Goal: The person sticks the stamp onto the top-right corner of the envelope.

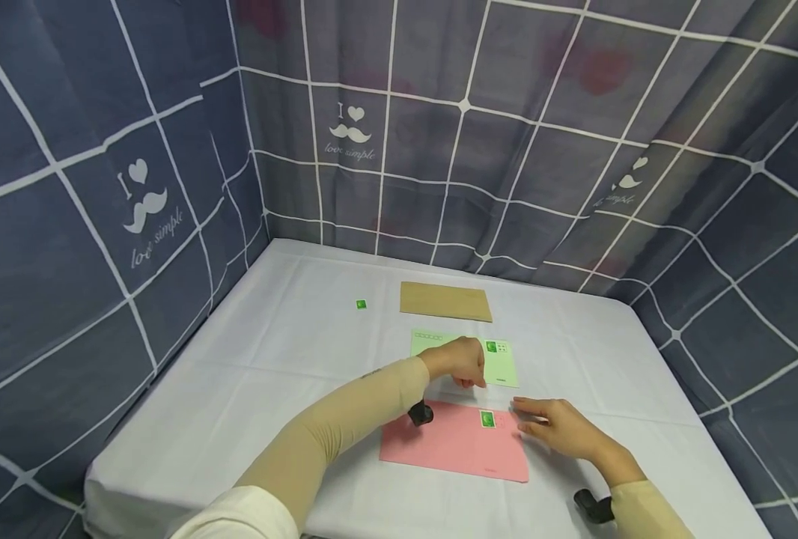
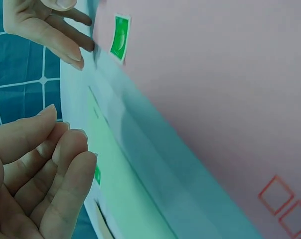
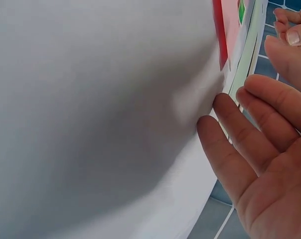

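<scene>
A pink envelope (image 1: 439,442) lies flat near me, a green stamp (image 1: 487,418) at its upper right. My left hand (image 1: 463,363) hovers between it and the light green envelope (image 1: 503,370), overlapping the green one in the head view. In the left wrist view its fingers (image 2: 73,174) are loosely curled with nothing between them. At the right edge of the pink envelope is my right hand (image 1: 561,427), fingertips right by that edge. Its fingers (image 3: 245,134) are spread and relaxed in the right wrist view, holding nothing. Another stamp (image 1: 492,347) sits on the green envelope.
A brown envelope (image 1: 446,301) lies behind the green one. To its left, a loose green stamp (image 1: 361,304) lies on the white tablecloth (image 1: 305,322). Dark checked curtains (image 1: 412,135) enclose the table at the back and both sides.
</scene>
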The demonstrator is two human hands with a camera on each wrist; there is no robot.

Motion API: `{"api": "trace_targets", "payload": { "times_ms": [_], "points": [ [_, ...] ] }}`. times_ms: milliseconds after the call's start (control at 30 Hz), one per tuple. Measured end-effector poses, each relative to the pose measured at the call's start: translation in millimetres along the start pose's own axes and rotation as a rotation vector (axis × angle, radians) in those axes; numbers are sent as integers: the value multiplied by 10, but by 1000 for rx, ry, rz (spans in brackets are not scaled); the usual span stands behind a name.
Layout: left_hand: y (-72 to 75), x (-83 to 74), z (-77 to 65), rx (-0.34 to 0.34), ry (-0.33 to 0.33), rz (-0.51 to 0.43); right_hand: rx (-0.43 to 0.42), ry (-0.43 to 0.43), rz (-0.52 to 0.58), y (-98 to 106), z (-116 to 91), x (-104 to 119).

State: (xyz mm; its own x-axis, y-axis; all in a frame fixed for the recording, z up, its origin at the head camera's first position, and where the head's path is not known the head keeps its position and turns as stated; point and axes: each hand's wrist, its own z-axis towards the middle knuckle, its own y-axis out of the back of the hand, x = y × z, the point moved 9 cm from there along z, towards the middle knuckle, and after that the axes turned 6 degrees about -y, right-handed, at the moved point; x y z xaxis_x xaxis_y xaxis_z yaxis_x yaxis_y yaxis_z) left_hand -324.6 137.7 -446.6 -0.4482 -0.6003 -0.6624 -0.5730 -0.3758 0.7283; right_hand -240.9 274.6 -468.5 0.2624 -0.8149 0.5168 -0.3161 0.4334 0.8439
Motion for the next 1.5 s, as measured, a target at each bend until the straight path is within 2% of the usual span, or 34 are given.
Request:
{"api": "trace_targets", "payload": {
  "times_ms": [267, 433, 700, 933, 1133, 1500],
  "points": [
    [120, 48, -13, -11, 1, 22, -34, 17, -92, 68, 86, 23],
    [184, 98, -23, -23, 3, 21, -30, 34, -101, 96, 142, 71],
    [270, 136, -52, -35, -3, 22, -38, -41, -86, 169, 205, 52],
    [344, 186, -101, -56, 11, 6, -73, -56, -126, 196, 274, 3],
    [370, 278, -116, -66, 28, -17, -119, -35, -147, 274, 358, -26],
    [477, 520, -207, -97, 68, -39, -138, -32, -130, 294, 523, 1]
  ]
}}
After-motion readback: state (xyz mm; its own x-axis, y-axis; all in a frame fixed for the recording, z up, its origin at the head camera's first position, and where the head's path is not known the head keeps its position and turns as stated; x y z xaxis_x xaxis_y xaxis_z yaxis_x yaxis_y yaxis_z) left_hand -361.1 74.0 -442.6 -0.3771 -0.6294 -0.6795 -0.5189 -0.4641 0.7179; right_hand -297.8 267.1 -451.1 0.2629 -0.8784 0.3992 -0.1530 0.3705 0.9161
